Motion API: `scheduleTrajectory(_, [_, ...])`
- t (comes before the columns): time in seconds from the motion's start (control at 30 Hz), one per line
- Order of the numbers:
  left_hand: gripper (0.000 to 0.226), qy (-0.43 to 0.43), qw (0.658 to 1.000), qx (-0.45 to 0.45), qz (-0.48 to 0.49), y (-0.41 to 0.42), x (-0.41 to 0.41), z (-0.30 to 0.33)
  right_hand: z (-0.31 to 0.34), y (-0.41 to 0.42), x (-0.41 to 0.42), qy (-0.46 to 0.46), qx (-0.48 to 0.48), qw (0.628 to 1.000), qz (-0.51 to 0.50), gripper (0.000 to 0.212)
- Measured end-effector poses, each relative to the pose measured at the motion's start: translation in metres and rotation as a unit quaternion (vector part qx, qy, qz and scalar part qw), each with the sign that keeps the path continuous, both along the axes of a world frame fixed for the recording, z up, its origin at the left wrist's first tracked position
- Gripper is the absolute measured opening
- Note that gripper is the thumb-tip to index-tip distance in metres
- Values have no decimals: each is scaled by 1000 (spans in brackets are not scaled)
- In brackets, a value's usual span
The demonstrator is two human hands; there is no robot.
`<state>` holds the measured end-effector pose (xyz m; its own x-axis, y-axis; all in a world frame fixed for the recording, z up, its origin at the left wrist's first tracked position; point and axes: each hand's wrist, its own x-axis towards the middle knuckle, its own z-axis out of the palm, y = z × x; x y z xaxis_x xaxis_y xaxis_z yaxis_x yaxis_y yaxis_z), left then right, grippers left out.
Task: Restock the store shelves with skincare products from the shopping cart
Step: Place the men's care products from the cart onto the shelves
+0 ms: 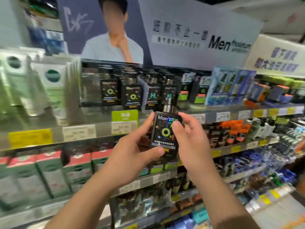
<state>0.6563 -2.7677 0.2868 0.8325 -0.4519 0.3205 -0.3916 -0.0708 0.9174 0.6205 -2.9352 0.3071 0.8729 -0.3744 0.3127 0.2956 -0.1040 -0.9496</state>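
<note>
- The left hand (132, 154) grips the black pump bottle (165, 136) from its 9 o'clock side: the thumb lies across the lower front label and the fingers curl round the back edge.
- The right hand (188, 138) pinches the same bottle from 3 o'clock, thumb pressed on the upper front near the green ring, fingers wrapped behind the shoulder.
- With 2 hands steadying it, the printed face is turned square toward the camera (likely so the label can be checked against the shelf stock before it goes in).
- The bottle is held in mid-air in front of the top shelf (99, 128), not resting on anything, and sits at about 6 o'clock from the row of matching black bottles (132, 95) standing there.
- Its long axis runs nearly upright, from 6 to 12 o'clock, leaning very slightly toward 1 o'clock; the silver pump head (168, 105) points up and the base points down toward the forearms.
- That upright hold suits the shelf, where the matching bottles stand the same way with their labels forward.
- At 12 o'clock above the shelf hangs a brand banner (198, 35); price tags (123, 128) line the shelf edge (their print is too blurred to read).
- The shopping cart is not in view.
</note>
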Motion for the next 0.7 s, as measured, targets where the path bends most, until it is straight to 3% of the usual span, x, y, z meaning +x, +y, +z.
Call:
scheduleTrajectory(0.5, [84, 59, 991, -58, 108, 78, 32, 24, 34, 79, 56, 12, -55, 995, 78, 26])
scheduleTrajectory(0.7, [75, 38, 985, -63, 158, 78, 42, 46, 86, 70, 91, -10, -214, 970, 113, 11])
